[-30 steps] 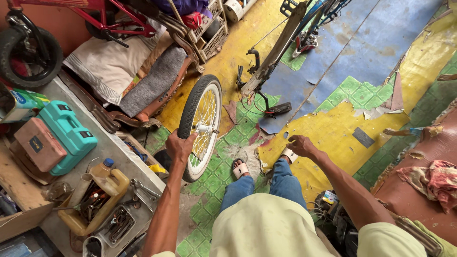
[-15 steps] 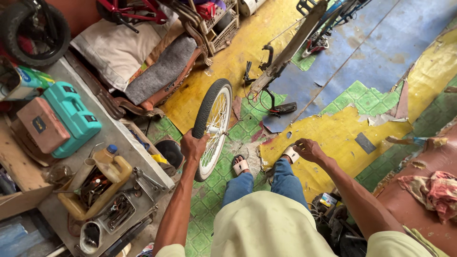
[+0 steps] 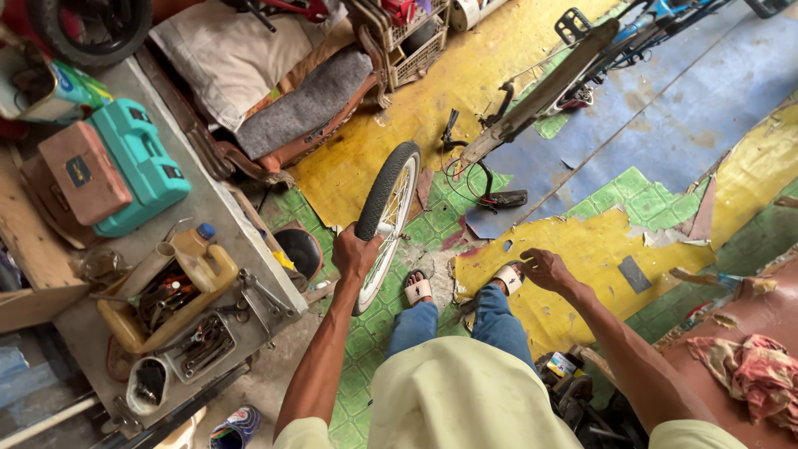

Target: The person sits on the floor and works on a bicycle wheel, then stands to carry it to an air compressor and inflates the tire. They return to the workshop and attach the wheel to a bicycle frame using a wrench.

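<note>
Our left hand (image 3: pixel 356 252) wraps its fingers around the bicycle wheel (image 3: pixel 385 223), which stands upright on the floor (image 3: pixel 582 249) before our sandalled feet, its plane running away from us. It has shifted slightly rightward since before. Our right hand (image 3: pixel 544 270) hovers, fingers loosely curled, empty.

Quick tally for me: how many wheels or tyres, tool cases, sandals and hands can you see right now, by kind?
Wheels or tyres: 2, the wheel held upright by the left hand, and a black tyre at top left.
Tool cases: 2, a teal case and a brown case.
Sandals: 2.
Hands: 2, counting the right hand, empty.
Total: 8
</note>
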